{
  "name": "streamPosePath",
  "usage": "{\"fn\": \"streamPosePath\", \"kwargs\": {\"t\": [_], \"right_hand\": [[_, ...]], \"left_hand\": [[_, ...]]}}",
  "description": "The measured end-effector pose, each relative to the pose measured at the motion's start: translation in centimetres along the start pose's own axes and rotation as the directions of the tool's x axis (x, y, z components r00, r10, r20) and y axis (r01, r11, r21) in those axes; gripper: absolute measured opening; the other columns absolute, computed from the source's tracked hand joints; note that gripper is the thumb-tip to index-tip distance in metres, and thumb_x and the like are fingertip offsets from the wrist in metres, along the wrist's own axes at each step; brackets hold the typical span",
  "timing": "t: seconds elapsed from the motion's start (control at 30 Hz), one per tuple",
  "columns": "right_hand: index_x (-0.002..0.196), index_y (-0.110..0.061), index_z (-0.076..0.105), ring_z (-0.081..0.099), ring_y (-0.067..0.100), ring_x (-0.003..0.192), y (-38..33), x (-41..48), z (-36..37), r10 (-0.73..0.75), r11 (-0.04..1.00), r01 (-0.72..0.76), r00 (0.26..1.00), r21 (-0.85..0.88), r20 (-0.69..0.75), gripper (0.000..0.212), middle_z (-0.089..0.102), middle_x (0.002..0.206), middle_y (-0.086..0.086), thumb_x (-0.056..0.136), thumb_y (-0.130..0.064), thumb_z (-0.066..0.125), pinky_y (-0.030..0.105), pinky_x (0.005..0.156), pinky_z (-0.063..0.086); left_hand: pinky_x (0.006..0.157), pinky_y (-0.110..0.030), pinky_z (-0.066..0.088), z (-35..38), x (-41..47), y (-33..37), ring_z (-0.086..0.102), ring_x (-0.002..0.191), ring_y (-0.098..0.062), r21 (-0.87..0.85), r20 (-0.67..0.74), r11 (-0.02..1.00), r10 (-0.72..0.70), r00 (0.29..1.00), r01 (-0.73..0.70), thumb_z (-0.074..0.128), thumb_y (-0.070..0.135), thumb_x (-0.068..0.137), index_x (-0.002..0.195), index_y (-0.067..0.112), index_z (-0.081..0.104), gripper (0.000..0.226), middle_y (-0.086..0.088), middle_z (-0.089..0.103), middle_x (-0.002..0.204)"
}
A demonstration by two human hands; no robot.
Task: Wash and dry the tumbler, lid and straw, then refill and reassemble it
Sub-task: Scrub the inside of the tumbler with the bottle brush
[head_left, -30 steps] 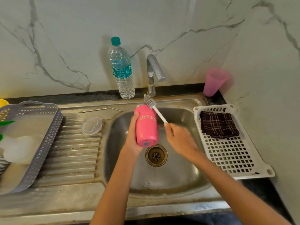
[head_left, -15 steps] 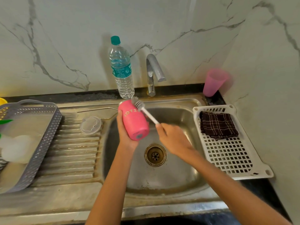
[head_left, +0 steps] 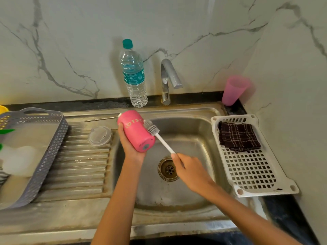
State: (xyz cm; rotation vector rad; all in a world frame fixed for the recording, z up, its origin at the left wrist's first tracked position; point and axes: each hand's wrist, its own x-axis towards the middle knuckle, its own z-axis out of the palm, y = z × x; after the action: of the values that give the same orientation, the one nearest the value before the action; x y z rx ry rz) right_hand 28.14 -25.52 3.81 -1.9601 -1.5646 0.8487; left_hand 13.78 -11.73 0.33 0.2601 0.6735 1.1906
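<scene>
While left hand (head_left: 131, 149) grips tumbler (head_left: 135, 134) and right hand (head_left: 192, 171) holds brush (head_left: 152, 129), lid (head_left: 100, 136) and straw (head_left: 101, 119) lie beside the basin (head_left: 196, 133).

Landmark: sink basin (head_left: 194, 131). Drain (head_left: 168, 169) in the middle of its floor. Faucet (head_left: 168, 76) behind the basin at the back rim. Water bottle (head_left: 134, 75) just left of the faucet, behind the basin. Cup (head_left: 233, 90) behind the basin's back-right corner. Tray (head_left: 251, 174) right of the basin, with a cloth (head_left: 238, 137) on its far end. Drainboard (head_left: 79, 170) left of the basin. Lid (head_left: 100, 135) on it, just beside the basin's left edge. Straw (head_left: 100, 119) behind the lid. Basket (head_left: 47, 156) farther left. Tumbler (head_left: 136, 133) tilted over the basin's back-left part, in the left hand (head_left: 131, 147). Brush (head_left: 159, 137) head touches the tumbler's right side. Its handle is in the right hand (head_left: 191, 168), over the basin middle.
</scene>
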Motion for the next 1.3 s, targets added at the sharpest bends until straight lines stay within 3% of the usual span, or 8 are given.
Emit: {"fn": "streamPosePath", "kwargs": {"t": [0.2, 0.43, 0.67, 0.83, 0.97, 1.1, 1.23, 1.3], "right_hand": [[0.064, -0.022, 0.041, 0.048, 0.023, 0.066, -0.6, 4.7, -2.0, 0.094, 0.995, -0.093, 0.994, 0.030, -0.055, 0.044, 0.046, 0.061, -0.003, 0.102, -0.042, 0.033, 0.031, 0.061, 0.033], [0.065, -0.023, 0.043, 0.038, 0.009, 0.046, 0.7, 0.0, -0.8, 0.006, 1.000, -0.008, 0.998, 0.023, 0.061, 0.043, 0.043, 0.055, -0.006, 0.102, -0.043, 0.033, 0.026, 0.048, 0.031], [0.061, -0.021, 0.036, 0.041, 0.018, 0.060, -0.6, 4.2, -1.4, 0.096, 0.993, -0.094, 0.995, 0.076, -0.027, 0.046, 0.042, 0.058, -0.004, 0.102, -0.043, 0.033, 0.031, 0.058, 0.030], [0.062, -0.020, 0.037, 0.040, 0.016, 0.058, -0.1, 3.3, -0.8, 0.084, 0.996, -0.084, 0.996, 0.042, -0.012, 0.046, 0.041, 0.057, -0.005, 0.102, -0.043, 0.032, 0.031, 0.056, 0.031], [0.069, -0.017, 0.045, 0.042, 0.017, 0.054, -0.1, 2.0, 0.0, 0.047, 0.999, -0.046, 0.998, 0.012, -0.030, 0.045, 0.043, 0.054, -0.004, 0.102, -0.043, 0.031, 0.032, 0.055, 0.033], [0.077, -0.013, 0.052, 0.044, 0.018, 0.051, 0.8, 0.4, 0.3, -0.009, 1.000, 0.009, 1.000, -0.021, 0.004, 0.045, 0.046, 0.055, -0.001, 0.102, -0.045, 0.031, 0.037, 0.053, 0.037], [0.067, -0.019, 0.042, 0.041, 0.013, 0.050, 0.1, 2.4, -1.2, 0.001, 1.000, -0.001, 0.998, 0.001, -0.057, 0.045, 0.043, 0.054, -0.004, 0.102, -0.046, 0.032, 0.031, 0.051, 0.033], [0.063, -0.020, 0.037, 0.040, 0.014, 0.052, -0.7, 3.6, -1.6, -0.004, 1.000, 0.005, 0.996, 0.015, -0.089, 0.046, 0.041, 0.055, -0.004, 0.102, -0.045, 0.032, 0.031, 0.052, 0.030]], "left_hand": [[0.075, -0.038, 0.056, 0.4, -1.4, -1.7, 0.066, 0.092, -0.027, 0.085, 0.182, 0.978, -0.204, 0.962, 0.191, 0.058, 0.067, 0.080, 0.141, 0.012, 0.047, 0.082, -0.012, 0.064, 0.111], [0.065, -0.031, 0.057, 0.3, 0.1, 0.6, 0.068, 0.080, -0.022, -0.016, -0.001, 0.997, 0.070, 0.998, -0.070, 0.048, 0.061, 0.090, 0.124, 0.015, 0.055, 0.058, -0.010, 0.067, 0.097], [0.080, -0.039, 0.053, 0.1, -1.7, -1.7, 0.069, 0.085, -0.024, 0.117, 0.014, 0.984, -0.137, 0.990, 0.135, 0.057, 0.064, 0.082, 0.121, 0.015, 0.059, 0.063, -0.010, 0.071, 0.099], [0.061, -0.031, 0.058, -0.6, -0.7, -0.2, 0.072, 0.074, -0.018, 0.285, -0.094, 0.950, -0.104, 0.990, 0.127, 0.056, 0.058, 0.087, 0.119, 0.016, 0.058, 0.053, -0.006, 0.074, 0.086], [0.090, -0.048, 0.052, -0.9, -0.9, 0.7, 0.069, 0.097, -0.029, 0.373, -0.029, 0.913, -0.166, 0.986, 0.165, 0.079, 0.065, 0.062, 0.132, 0.014, 0.053, 0.091, -0.015, 0.070, 0.111], [0.081, -0.043, 0.056, -0.5, 0.0, 1.7, 0.069, 0.089, -0.026, 0.291, -0.052, 0.948, -0.120, 0.991, 0.130, 0.067, 0.053, 0.080, 0.133, 0.013, 0.052, 0.068, -0.012, 0.071, 0.101], [0.086, -0.045, 0.054, -0.3, -0.2, 1.4, 0.067, 0.097, -0.033, 0.264, 0.063, 0.930, -0.283, 0.957, 0.257, 0.081, 0.055, 0.064, 0.136, 0.012, 0.050, 0.090, -0.017, 0.066, 0.114], [0.092, -0.047, 0.051, -0.1, -0.3, 1.1, 0.065, 0.102, -0.034, 0.246, 0.118, 0.931, -0.305, 0.945, 0.270, 0.074, 0.057, 0.073, 0.139, 0.011, 0.048, 0.085, -0.016, 0.063, 0.119]]}}
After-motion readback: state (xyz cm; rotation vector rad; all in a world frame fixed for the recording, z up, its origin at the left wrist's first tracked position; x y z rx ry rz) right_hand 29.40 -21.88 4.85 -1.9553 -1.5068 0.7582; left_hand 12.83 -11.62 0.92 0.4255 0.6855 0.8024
